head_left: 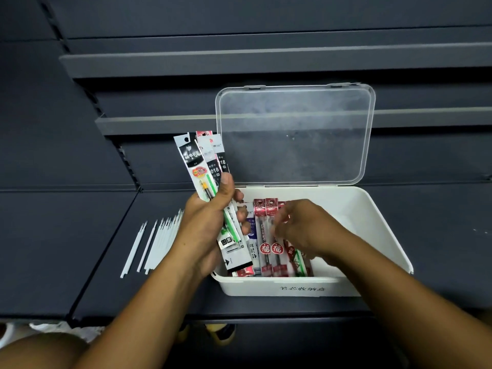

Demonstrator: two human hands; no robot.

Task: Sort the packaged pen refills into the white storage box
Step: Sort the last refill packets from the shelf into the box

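The white storage box (378,230) stands open on a dark shelf, its clear lid (295,134) tilted up behind it. Several packaged pen refills (267,235), mostly red and white, lie side by side in the box's left part. My left hand (210,222) grips a fanned bunch of refill packs (202,161) upright over the box's left edge. My right hand (300,227) reaches down into the box, its fingertips on the red packs; the fingers are blurred and I cannot tell whether they pinch one.
A row of several loose white refill sticks (154,243) lies on the dark shelf (66,235) left of the box. Grey shelf rails (159,62) rise behind. The box's right half shows bare white floor. Shoes (221,332) show below the shelf edge.
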